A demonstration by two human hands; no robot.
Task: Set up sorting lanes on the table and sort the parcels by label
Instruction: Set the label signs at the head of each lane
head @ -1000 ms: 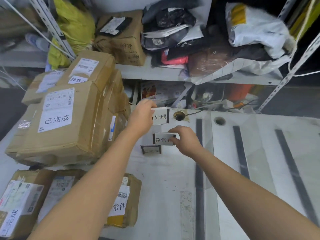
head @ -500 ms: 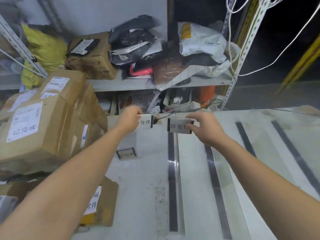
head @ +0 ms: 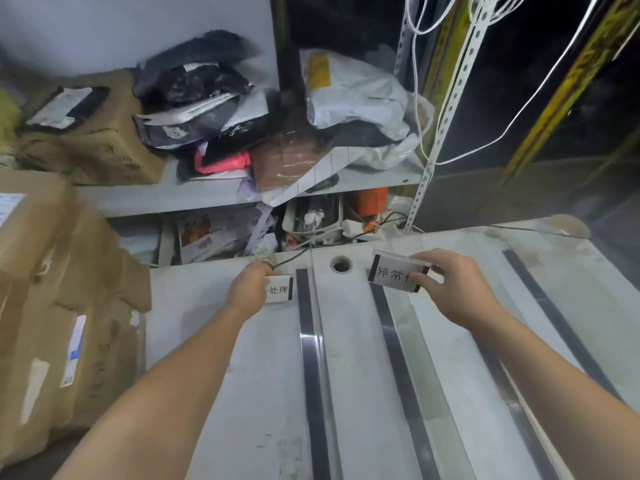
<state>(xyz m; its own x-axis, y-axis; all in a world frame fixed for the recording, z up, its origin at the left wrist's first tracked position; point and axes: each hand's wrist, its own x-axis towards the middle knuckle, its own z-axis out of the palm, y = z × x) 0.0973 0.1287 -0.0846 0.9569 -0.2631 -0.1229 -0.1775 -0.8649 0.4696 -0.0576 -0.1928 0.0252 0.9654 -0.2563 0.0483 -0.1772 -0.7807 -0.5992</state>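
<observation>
My left hand (head: 250, 287) grips a white lane sign (head: 278, 289) with black characters at the far end of the leftmost lane, its left part hidden by my fingers. My right hand (head: 450, 285) pinches a second clear-framed sign (head: 393, 275), held tilted above the lane to the right. Dark tape strips (head: 310, 341) run lengthwise along the white table (head: 346, 341) and split it into lanes. A stack of cardboard parcels (head: 55, 306) with white labels stands at the table's left edge.
Behind the table a metal shelf (head: 207, 192) is piled with bags, a carton (head: 90, 140) and loose packages. A round cable hole (head: 341, 264) sits near the far table edge. White cords hang by the perforated upright (head: 433, 147) at right.
My right hand carried its sign rightward across a tape strip into the neighbouring lane. The left hand stayed with its sign at the far edge. The view swung right, hiding the third sign and lower parcels.
</observation>
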